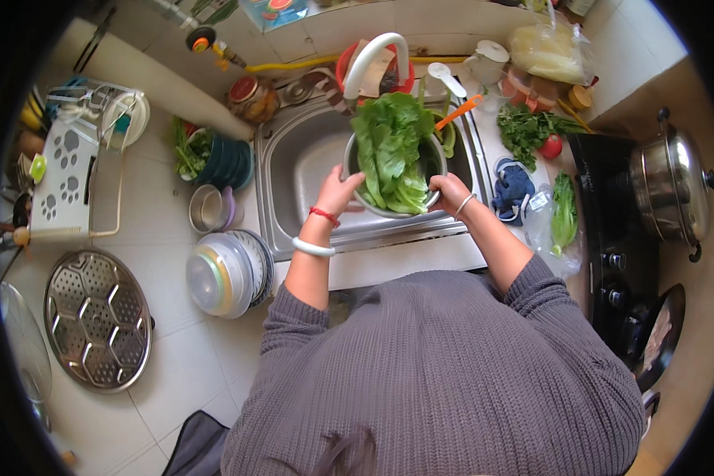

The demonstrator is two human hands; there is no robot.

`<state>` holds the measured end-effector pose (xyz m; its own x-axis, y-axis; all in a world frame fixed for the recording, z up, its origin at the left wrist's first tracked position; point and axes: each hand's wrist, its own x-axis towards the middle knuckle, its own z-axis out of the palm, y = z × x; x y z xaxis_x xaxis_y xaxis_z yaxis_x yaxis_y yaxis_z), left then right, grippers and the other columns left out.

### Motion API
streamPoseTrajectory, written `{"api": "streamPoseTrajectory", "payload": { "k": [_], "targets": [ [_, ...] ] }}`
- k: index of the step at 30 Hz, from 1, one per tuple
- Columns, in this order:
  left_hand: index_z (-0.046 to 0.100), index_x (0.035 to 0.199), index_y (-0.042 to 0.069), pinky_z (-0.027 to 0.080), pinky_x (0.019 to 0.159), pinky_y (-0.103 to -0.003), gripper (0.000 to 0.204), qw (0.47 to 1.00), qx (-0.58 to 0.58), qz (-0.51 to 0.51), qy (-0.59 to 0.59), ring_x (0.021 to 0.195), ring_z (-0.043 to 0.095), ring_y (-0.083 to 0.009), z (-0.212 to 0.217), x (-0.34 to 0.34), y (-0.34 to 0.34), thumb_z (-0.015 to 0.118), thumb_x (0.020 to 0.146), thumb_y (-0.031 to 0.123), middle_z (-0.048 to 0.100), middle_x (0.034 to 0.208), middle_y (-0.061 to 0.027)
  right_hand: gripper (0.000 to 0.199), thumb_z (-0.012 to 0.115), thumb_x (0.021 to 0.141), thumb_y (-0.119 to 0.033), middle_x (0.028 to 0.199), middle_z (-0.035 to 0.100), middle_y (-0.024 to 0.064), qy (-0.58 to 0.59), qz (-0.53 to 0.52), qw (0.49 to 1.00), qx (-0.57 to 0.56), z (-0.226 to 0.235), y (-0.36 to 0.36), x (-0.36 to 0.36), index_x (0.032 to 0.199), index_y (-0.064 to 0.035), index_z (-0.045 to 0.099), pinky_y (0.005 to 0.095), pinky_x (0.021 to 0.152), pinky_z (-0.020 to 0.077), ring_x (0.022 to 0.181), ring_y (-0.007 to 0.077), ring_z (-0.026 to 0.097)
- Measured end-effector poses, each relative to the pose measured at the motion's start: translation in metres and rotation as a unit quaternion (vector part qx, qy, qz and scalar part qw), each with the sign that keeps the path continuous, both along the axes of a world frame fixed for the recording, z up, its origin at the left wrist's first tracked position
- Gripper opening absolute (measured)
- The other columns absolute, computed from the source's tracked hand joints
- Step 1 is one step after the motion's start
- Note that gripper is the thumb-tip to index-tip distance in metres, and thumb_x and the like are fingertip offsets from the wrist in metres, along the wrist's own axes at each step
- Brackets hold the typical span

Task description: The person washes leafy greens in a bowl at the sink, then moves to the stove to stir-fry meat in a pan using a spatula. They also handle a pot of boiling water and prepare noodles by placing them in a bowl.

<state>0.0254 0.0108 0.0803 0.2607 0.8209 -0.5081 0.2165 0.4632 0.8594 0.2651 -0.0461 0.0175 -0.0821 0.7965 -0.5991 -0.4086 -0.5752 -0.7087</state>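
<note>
Both my hands grip a round metal bowl [382,212] above the sink [297,170]. My left hand [339,193] closes on its left rim, and my right hand [450,193] on the right rim. Large green lettuce leaves [390,139] fill the bowl and stand up over its far edge. A white curved faucet [375,59] arches just beyond the leaves. To the right of the bowl, an orange handle [460,111] sticks up; what it belongs to is hidden.
Stacked bowls and plates [214,274] and a small metal pot [209,209] stand left of the sink. On the right lie a blue cloth [513,189], a lettuce head [563,210], leafy herbs [523,133] and a tomato [550,147]. A steel pot [665,186] sits on the black stove [611,214].
</note>
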Motion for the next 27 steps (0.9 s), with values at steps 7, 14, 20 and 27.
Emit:
{"api": "streamPoseTrajectory", "payload": {
  "k": [7,14,20,27],
  "targets": [
    [0.045,0.113,-0.005,0.058,0.056,-0.038,0.035,0.997,-0.013,0.013,-0.07,0.071,0.066,-0.0278,-0.051,0.001,-0.005,0.048,0.085,0.017,0.062,0.091,-0.0181,0.035,0.058,0.081,-0.029,0.081,0.059,0.0119,-0.108,0.05,0.993,0.008,0.018,0.015,0.022,0.1,0.0007,0.054,0.0355,0.052,0.0552,0.057,0.0216,0.06],
    [0.041,0.114,-0.002,0.058,0.058,-0.04,0.037,0.986,-0.053,0.12,-0.101,0.074,0.065,-0.0294,-0.026,0.002,-0.025,0.046,0.08,0.009,0.06,0.091,-0.0179,0.036,0.054,0.074,-0.017,0.109,0.057,0.0184,-0.6,-0.013,0.754,0.266,0.05,0.081,0.079,0.106,0.0004,0.056,0.0394,0.08,0.0462,0.095,0.0339,0.057],
    [0.042,0.116,-0.007,0.057,0.067,-0.042,0.039,0.982,-0.091,0.111,-0.122,0.083,0.064,-0.0314,-0.016,0.016,-0.041,0.046,0.082,0.012,0.058,0.101,-0.0196,0.048,0.054,0.074,-0.009,0.144,0.021,0.0142,-0.701,0.079,0.669,0.235,0.007,0.1,0.083,0.12,-0.0006,0.043,0.0429,0.079,0.0476,0.1,0.0347,0.056],
    [0.042,0.116,-0.003,0.057,0.067,-0.042,0.039,0.989,-0.087,0.113,-0.033,0.081,0.064,-0.0301,-0.015,0.015,-0.062,0.047,0.08,0.012,0.058,0.1,-0.0182,0.036,0.057,0.075,-0.016,0.143,0.022,0.0146,-0.661,0.046,0.704,0.254,0.01,0.085,0.068,0.106,-0.0003,0.053,0.0434,0.076,0.0478,0.084,0.0364,0.06]
  ]
}}
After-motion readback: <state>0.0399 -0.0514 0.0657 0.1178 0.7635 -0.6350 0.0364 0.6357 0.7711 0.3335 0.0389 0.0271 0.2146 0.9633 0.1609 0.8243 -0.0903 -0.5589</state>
